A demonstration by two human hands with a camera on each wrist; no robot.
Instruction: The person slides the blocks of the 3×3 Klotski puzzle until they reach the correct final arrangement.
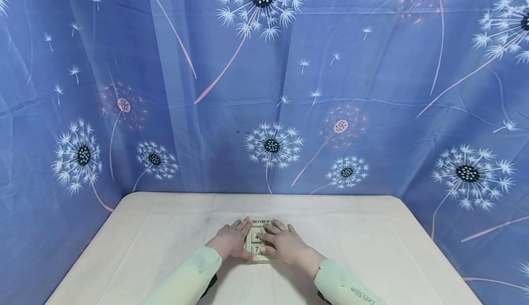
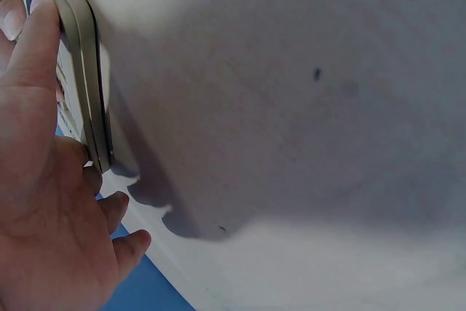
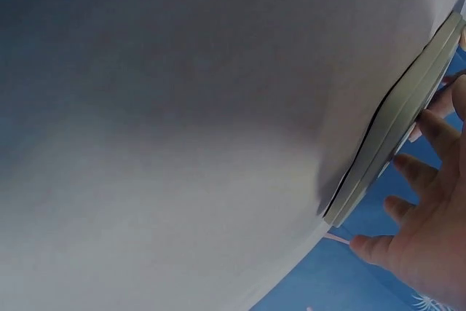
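Note:
A pale green number slide puzzle (image 1: 263, 221) lies flat on the table, with dark characters along its far edge. The tiles marked 4 (image 1: 256, 237) and 7 (image 1: 256, 249) show; others are hidden under the right hand. My left hand (image 1: 232, 240) holds the board's left side, thumb at the near corner and fingers toward the far corner. In the left wrist view the thumb lies on the board's rim (image 2: 81, 41). My right hand (image 1: 286, 245) is spread over the right part, its fingertips touching the tiles. The right wrist view shows the board's side edge (image 3: 397, 125) beside those fingers.
The cream tabletop (image 1: 165, 222) has rounded far corners and extends around the board. Blue curtains (image 1: 231, 158) with a dandelion print hang behind the table and along both sides. Pale green sleeves (image 1: 188, 275) cover the forearms.

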